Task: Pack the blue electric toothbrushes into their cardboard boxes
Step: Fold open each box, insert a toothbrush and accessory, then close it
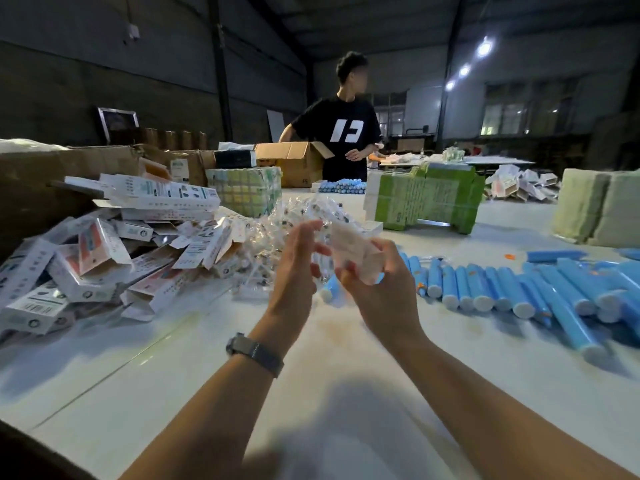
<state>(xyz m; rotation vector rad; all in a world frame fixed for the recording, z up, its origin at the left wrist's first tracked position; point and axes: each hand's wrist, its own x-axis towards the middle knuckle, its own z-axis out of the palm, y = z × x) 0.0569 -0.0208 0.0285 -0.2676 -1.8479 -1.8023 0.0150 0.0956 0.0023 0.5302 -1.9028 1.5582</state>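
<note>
My right hand (381,271) grips a pale cardboard box (356,252), blurred by motion, held above the white table (311,393). My left hand (298,265) is raised beside it with straight fingers, its fingertips near the box's far end. Several blue electric toothbrushes (502,289) lie in a row on the table to the right of my hands. One blue toothbrush (329,289) lies just below and behind my hands. A heap of folded white boxes (104,258) is on the left.
A pile of clear plastic packets (277,230) lies behind my hands. Green bundles (426,199) and a pale stack (595,209) stand further back. A person in a black shirt (343,133) stands at the far side by an open carton (294,161). More blue toothbrushes (343,186) lie there.
</note>
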